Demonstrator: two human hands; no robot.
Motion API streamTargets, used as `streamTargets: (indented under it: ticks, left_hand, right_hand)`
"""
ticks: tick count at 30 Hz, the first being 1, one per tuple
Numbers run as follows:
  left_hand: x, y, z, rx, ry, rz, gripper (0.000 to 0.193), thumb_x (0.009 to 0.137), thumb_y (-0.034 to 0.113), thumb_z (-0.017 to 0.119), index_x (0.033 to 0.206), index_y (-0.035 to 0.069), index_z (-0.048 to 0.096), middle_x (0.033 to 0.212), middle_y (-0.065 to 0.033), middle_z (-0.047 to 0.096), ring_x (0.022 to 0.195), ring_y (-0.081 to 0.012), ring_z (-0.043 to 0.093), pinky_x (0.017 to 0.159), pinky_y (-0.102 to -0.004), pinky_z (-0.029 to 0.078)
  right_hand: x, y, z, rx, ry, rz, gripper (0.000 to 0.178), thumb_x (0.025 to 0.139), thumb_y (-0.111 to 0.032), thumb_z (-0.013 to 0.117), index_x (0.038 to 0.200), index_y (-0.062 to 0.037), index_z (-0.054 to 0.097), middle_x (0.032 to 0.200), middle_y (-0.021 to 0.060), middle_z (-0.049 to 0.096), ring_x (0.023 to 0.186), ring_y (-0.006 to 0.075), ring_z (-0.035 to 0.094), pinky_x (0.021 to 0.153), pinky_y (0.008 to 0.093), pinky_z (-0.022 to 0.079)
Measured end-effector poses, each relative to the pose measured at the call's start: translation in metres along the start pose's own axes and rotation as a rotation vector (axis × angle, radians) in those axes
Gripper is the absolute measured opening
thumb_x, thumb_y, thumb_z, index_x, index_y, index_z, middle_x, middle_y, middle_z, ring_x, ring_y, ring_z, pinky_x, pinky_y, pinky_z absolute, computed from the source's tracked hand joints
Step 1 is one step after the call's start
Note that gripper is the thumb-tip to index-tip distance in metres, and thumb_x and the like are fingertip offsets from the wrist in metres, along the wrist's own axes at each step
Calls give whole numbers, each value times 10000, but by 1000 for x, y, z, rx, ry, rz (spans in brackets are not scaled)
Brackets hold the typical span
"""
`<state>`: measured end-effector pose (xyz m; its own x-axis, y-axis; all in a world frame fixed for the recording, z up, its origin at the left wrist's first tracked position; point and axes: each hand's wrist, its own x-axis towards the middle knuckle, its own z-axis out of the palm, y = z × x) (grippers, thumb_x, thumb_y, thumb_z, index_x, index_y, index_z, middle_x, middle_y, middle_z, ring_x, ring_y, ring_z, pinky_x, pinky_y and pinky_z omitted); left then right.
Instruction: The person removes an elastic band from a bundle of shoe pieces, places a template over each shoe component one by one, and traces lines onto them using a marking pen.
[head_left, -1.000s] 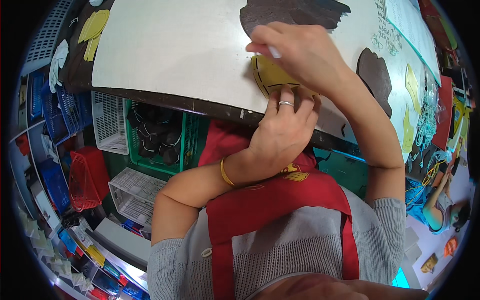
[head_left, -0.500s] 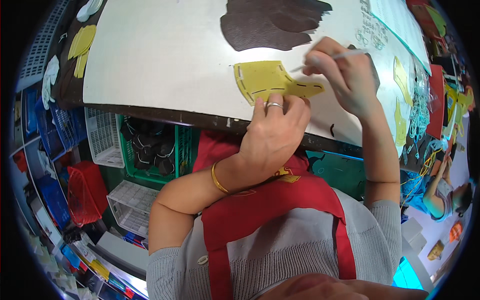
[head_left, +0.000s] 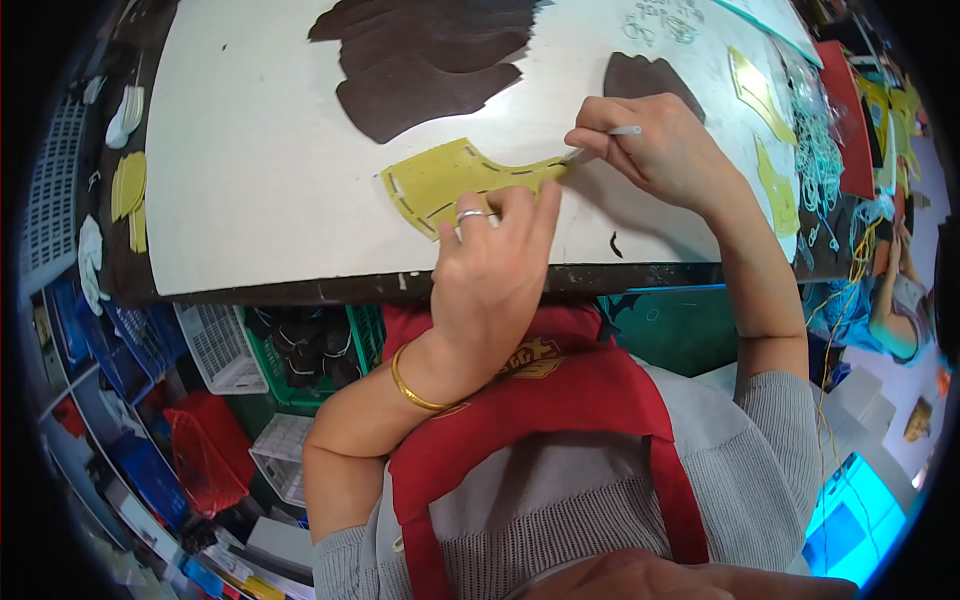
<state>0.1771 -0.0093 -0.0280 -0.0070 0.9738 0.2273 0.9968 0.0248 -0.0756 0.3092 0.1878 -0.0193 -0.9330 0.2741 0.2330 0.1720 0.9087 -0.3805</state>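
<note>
A yellow pattern template with dark dashed slot lines along its edges lies flat near the table's front edge. What lies beneath it, I cannot tell. My left hand, wearing a ring and a gold bangle, rests on its lower edge with fingers stretched out. In my right hand a thin pale marking pen is pinched between thumb and fingers. Its tip meets the narrow right end of the template. Beyond the template is an overlapping stack of dark brown leather pieces. Another dark leather piece lies behind my right hand.
More yellow templates lie on the table's right side and at its left end. Light blue cords bundle at the right edge. Below the table stand a green crate and a red basket. Another person sits far right.
My right hand has brought the pen from the template's upper curve to its narrow right end. My left fingers are more stretched out. The whole view has shifted.
</note>
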Motion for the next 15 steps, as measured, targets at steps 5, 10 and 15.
streamTargets:
  ticks: [5,10,15]
  left_hand:
    - [3,-4,0,33,17,11,435,840,106,608,1267,157,676,884,-29,534,769,-232,546,539,-275,499]
    - [-2,-8,7,-31,100,-34,363,815,86,643,1171,137,697,877,-14,592,752,-211,575,547,-283,506]
    - [12,-44,16,-248,271,105,330,798,79,710,1127,92,683,979,-57,663,862,-256,651,654,-333,556]
  right_hand:
    - [5,-14,-9,176,-50,205,236,1036,-286,589,976,-63,639,790,143,673,746,360,669,667,454,516]
    - [23,-48,9,13,-265,472,252,988,-291,627,1038,-49,676,970,144,718,908,341,689,815,421,556]
    - [-13,-40,-3,191,-13,377,231,924,-283,704,970,-62,747,906,104,736,843,294,718,759,392,567]
